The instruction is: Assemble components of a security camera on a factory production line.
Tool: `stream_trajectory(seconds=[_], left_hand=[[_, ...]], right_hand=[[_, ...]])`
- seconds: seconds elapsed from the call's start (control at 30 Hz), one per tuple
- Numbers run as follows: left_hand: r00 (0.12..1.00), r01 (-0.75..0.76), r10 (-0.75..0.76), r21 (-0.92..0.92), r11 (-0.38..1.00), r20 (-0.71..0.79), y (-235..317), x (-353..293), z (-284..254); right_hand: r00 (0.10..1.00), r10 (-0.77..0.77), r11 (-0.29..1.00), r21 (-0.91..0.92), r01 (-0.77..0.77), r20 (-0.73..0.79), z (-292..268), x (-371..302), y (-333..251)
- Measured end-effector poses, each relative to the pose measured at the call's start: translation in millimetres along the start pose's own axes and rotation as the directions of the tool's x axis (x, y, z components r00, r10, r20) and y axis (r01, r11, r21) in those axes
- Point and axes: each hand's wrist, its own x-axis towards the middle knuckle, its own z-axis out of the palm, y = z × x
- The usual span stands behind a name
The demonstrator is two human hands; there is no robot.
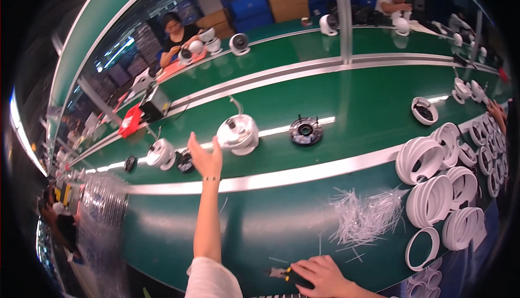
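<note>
Reaching out over the green belt, my left hand (207,160) is open, thumb and fingers apart, with nothing in it. Just right of its fingers stands a white round housing (238,135) with a cable sticking up. A dark round part (185,160) lies to the left, partly hidden by the hand. My right hand (320,277) rests low on the near worktop, closed over the dark handles of side cutters (280,272), whose jaws point left. Right of the housing, a black ring-shaped part (306,131) with upright posts sits on the belt.
A heap of white cable ties (364,217) lies on the worktop, beside stacked white rings (428,200). Clear plastic trays (103,211) pile up at left. Another white housing (161,154) and a red bin (130,122) stand farther left. Co-workers sit across the metal rail (260,84).
</note>
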Motion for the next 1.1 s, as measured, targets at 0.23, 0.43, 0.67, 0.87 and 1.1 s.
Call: stream_trajectory(seconds=[0.23, 0.43, 0.67, 0.87, 1.1], left_hand=[[0.711, -0.194, 0.497, -0.541, 0.819, 0.498, 121.0, -20.0, 82.6], [0.378, 0.050, 0.155, -0.188, 0.981, 0.913, 156.2, -63.3, 165.6], [0.420, 0.874, 0.049, -0.419, 0.245, 0.906, 134.9, -44.2, 73.5], [0.555, 0.832, 0.098, -0.551, -0.065, 0.826, 142.4, -40.5, -50.2], [0.394, 0.899, 0.180, -0.337, -0.279, 0.901, 135.9, -30.0, -94.3]], right_hand=[[0.984, -0.035, 0.998, -0.053, 0.045, 0.174, 12.0, -5.6, 3.0], [0.988, -0.027, 0.995, -0.093, 0.042, 0.150, 15.7, -6.6, 10.2], [0.887, -0.184, 0.983, -0.093, 0.159, -0.423, -22.2, -0.5, -12.1], [0.633, -0.081, 0.739, -0.473, -0.480, -0.770, -78.3, -63.7, 1.2], [0.512, 0.375, 0.308, -0.417, -0.855, -0.773, -77.2, -128.1, 25.4]])
